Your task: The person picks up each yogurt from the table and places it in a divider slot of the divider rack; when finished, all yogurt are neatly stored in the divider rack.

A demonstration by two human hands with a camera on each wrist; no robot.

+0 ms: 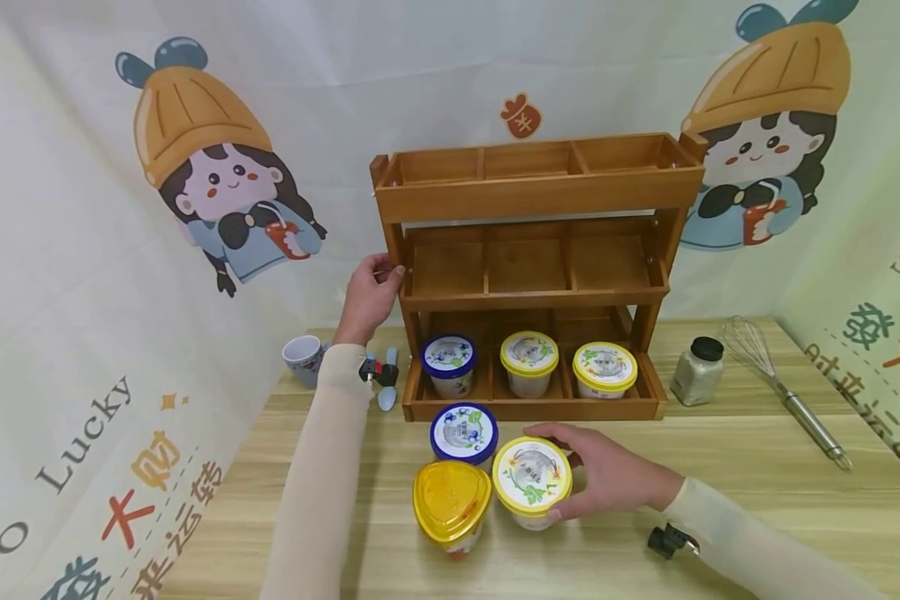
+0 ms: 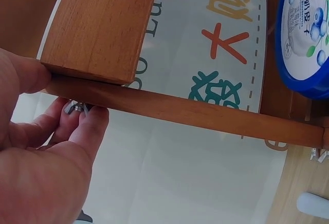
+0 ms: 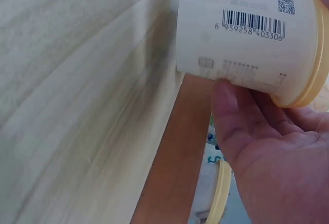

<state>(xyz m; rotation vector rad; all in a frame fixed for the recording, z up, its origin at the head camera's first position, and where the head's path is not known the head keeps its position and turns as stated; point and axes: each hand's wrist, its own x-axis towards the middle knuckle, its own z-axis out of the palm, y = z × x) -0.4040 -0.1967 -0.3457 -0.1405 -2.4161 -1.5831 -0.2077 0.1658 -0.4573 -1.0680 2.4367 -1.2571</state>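
Observation:
A brown wooden three-tier shelf point(image 1: 536, 200) stands against the back. My left hand point(image 1: 371, 296) grips its left side post point(image 2: 180, 110), thumb on one face and fingers by a metal wing nut point(image 2: 77, 107). In front of the shelf, my right hand point(image 1: 615, 471) holds a yellow-lidded tub point(image 1: 532, 475) by its side; a barcode on its white wall shows in the right wrist view. Left of that tub are a blue-lidded tub point(image 1: 463, 433) and a tub with a yellow three-sided lid point(image 1: 452, 504).
The bottom tier bears a blue-lidded tub point(image 1: 448, 362) and two yellow-lidded tubs, one in the middle point(image 1: 528, 362) and one at right point(image 1: 604, 368). A cup point(image 1: 302, 358) and spoon point(image 1: 387, 392) lie left; a black-capped jar point(image 1: 697, 371) and whisk point(image 1: 791, 400) are right.

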